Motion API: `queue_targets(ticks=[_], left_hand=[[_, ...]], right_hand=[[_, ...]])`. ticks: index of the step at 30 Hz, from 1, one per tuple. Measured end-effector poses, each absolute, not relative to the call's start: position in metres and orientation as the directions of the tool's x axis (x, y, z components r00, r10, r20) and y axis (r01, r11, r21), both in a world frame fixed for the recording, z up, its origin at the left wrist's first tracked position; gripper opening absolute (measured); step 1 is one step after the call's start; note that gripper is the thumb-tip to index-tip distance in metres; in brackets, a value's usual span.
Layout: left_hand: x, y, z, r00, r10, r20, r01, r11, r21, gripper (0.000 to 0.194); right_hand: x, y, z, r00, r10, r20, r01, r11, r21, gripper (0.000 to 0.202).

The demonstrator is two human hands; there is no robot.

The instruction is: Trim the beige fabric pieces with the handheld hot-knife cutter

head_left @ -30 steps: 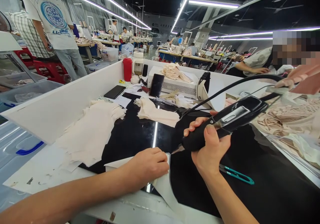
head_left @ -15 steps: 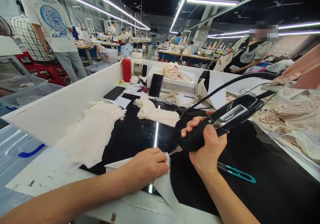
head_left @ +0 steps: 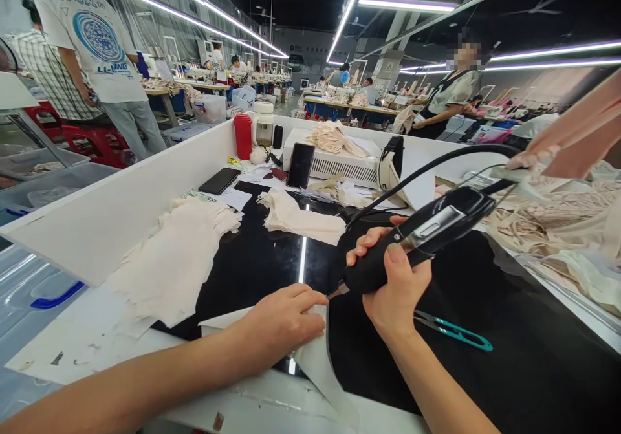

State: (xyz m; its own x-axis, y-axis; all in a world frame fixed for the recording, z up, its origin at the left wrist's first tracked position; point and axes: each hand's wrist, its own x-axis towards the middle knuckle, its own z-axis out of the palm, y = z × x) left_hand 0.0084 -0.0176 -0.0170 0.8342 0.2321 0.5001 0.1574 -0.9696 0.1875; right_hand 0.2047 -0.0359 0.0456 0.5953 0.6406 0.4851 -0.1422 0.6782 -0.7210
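The tool [head_left: 431,230] is clamped in the right hand [head_left: 400,285], long axis slanting down to just right of the fingers of the left hand [head_left: 288,317]; whether these pinch the sheet [head_left: 319,364] cannot be told.

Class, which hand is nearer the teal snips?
Right. The right hand, gripping the black tool, is just left of the snips; the left hand, on the white sheet, is farther left.
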Motion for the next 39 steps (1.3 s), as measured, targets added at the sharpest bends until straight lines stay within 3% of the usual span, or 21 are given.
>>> queue_targets(ticks=[6,18,27,39], left_hand=[[0.007,-0.019,-0.018,0.863,0.202,0.462,0.135,-0.976,0.173,0.012],[0.003,-0.025,-0.014,0.888,0.219,0.404,0.165,-0.972,0.165,0.018],[0.006,-0.025,-0.017,0.897,0.189,0.399,0.155,-0.981,0.115,0.02],[0.002,-0.028,-0.013,0.909,0.22,0.354,0.208,-0.975,0.071,0.016]], right_hand=[[0.207,-0.037,0.05,0.594,0.64,0.487,-0.153,0.684,-0.713,0.052],[0.207,-0.038,0.05,0.601,0.642,0.476,-0.133,0.668,-0.732,0.039],[0.201,-0.04,0.053,0.575,0.674,0.464,-0.175,0.655,-0.735,0.044],[0.201,-0.04,0.045,0.566,0.637,0.523,-0.098,0.682,-0.725,0.048]])
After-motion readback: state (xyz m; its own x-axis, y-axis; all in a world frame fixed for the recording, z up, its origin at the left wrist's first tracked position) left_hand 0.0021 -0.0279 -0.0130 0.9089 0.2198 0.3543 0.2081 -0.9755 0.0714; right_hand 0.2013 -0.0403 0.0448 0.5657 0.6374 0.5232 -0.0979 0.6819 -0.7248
